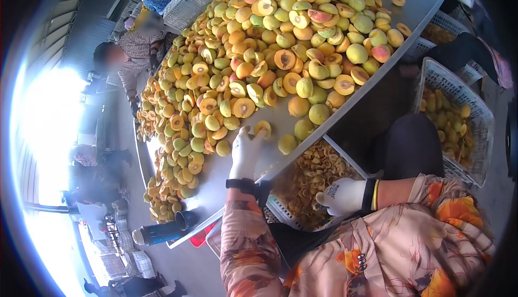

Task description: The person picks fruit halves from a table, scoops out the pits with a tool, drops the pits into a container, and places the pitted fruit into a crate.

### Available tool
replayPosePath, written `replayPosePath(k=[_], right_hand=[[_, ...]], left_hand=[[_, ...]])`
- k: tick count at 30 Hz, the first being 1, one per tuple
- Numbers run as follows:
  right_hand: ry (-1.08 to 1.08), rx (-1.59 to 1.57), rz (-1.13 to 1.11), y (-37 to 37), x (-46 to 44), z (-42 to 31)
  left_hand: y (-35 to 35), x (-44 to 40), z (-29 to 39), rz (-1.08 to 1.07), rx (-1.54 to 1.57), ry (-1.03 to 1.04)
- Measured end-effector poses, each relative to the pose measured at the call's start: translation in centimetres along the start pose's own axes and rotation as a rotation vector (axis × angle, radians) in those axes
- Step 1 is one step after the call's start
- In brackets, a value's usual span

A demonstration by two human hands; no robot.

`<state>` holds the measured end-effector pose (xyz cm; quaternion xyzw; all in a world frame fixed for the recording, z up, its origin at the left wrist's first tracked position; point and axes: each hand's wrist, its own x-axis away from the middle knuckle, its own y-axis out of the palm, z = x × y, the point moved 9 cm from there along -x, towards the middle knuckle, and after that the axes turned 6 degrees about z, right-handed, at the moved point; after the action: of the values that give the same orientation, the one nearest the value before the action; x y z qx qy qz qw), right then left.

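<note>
From left of centre up to the top, a heap of fruit (244,69), much of it halved, covers much of the bench (215,170). Near the middle, the gloved left hand (246,154) bends its fingers beside a fruit half (263,127) at its upper right; whether it grips it, I cannot tell. Rightward and lower, the gloved right hand (345,196) curls over fruit pieces (302,183), its grip unclear. A crate (483,121) stands far right.

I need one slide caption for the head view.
Gloved left hand at a halved fruit on a table, right hand over a crate of pieces.
</note>
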<state>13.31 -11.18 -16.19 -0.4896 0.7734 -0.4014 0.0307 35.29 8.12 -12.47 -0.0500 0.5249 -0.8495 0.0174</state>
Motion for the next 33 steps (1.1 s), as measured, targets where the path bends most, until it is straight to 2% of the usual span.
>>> replayPosePath(k=[1,2,4,5,7,8,12,16,18,21,23,26,33], right_hand=[[-0.023,-0.020,0.067,-0.1,-0.1,0.1],[-0.047,-0.041,0.136,-0.5,-0.1,0.2],[0.043,-0.076,0.093,-2.7,0.5,-0.4],[0.083,-0.086,0.071,-3.7,0.7,-0.5],[0.039,-0.189,0.258,-5.9,1.3,-0.2],[0.024,-0.242,0.330,-7.3,1.7,-0.3],[-0.061,-0.303,0.656,-10.4,3.1,-2.3],[-0.267,-0.281,0.785,-9.8,3.6,-7.7],[-0.381,-0.210,0.765,-9.0,3.7,-10.4],[-0.428,-0.225,0.834,-8.4,4.6,-12.7],[-0.444,-0.227,0.846,-7.4,4.6,-13.3],[-0.337,-0.260,0.757,-5.9,4.9,-14.0],[-0.714,-0.244,0.661,-5.3,6.8,-17.1]], left_hand=[[1.5,-0.4,0.8,-0.056,-0.042,0.041],[2.1,-0.7,1.3,0.004,-0.033,0.079],[2.5,-0.4,1.8,0.129,-0.017,0.146],[2.0,0.1,1.9,0.130,0.141,0.102],[0.5,2.1,1.8,0.140,0.461,0.018],[-0.3,3.8,2.4,0.093,0.787,-0.034],[-4.5,12.2,3.9,0.073,1.146,-0.060],[-7.1,18.8,5.1,0.302,1.047,0.052],[-8.5,21.8,6.0,0.410,0.906,0.097],[-9.3,25.0,6.6,0.510,0.982,0.093],[-9.2,26.8,6.7,0.488,1.184,0.013],[-9.7,28.9,6.4,0.632,1.153,0.020],[-11.8,30.9,7.3,0.700,1.078,0.194]])
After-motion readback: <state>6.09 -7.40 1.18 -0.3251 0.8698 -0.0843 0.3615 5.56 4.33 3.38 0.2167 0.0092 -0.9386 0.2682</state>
